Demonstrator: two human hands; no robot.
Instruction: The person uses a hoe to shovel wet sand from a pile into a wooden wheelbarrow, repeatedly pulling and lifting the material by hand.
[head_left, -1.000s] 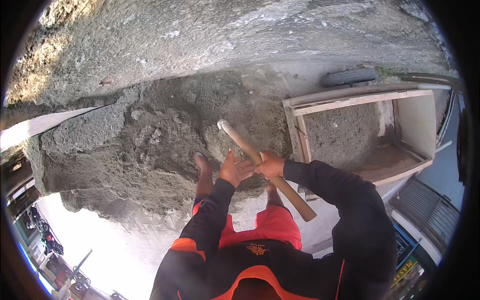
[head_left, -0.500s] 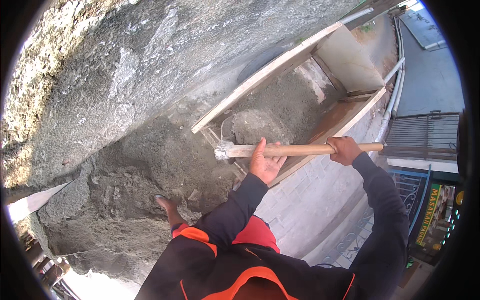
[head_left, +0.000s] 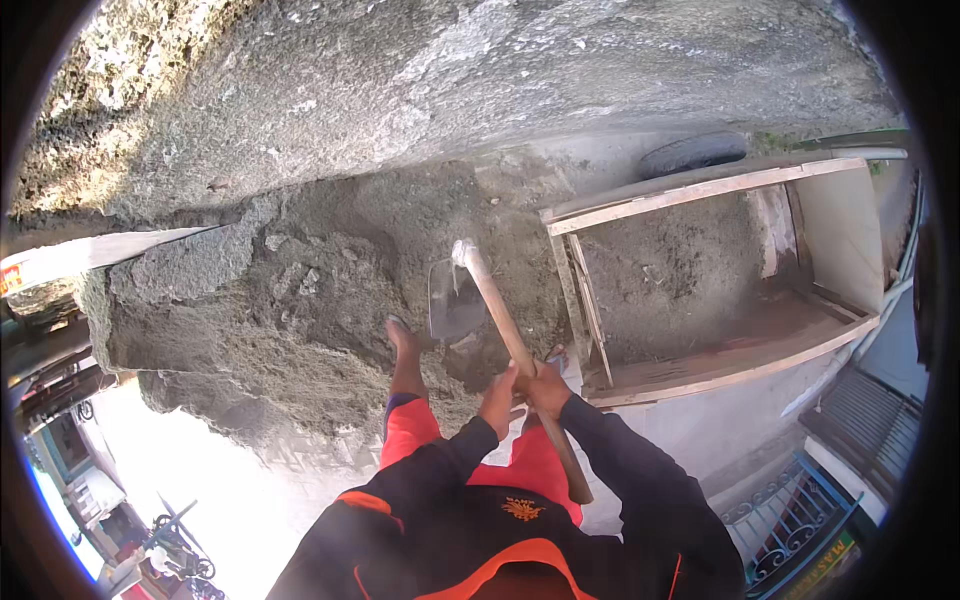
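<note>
I hold a hoe with a pale wooden handle (head_left: 503,322) and a broad metal blade (head_left: 455,302), its collar caked white. The blade hangs just in front of my feet, over grey sand or mortar mix (head_left: 330,290); whether it touches the mix I cannot tell. My right hand (head_left: 547,388) is closed round the middle of the handle. Beside it, on its left, my left hand (head_left: 498,402) grips the handle too, thumb along it, fingers partly hidden. The handle's lower end slants back past my right thigh.
To the right stands a wooden box (head_left: 700,192), partly filled with grey mix. A tyre (head_left: 692,155) lies behind it. A rough wall (head_left: 450,90) runs across the far side. Blue railings (head_left: 795,510) stand at the lower right, a parked motorbike (head_left: 180,550) at the lower left.
The hoe has swung from over the box to the left, its blade now over the pile by my feet. My left hand, open under the handle before, has closed beside my right.
</note>
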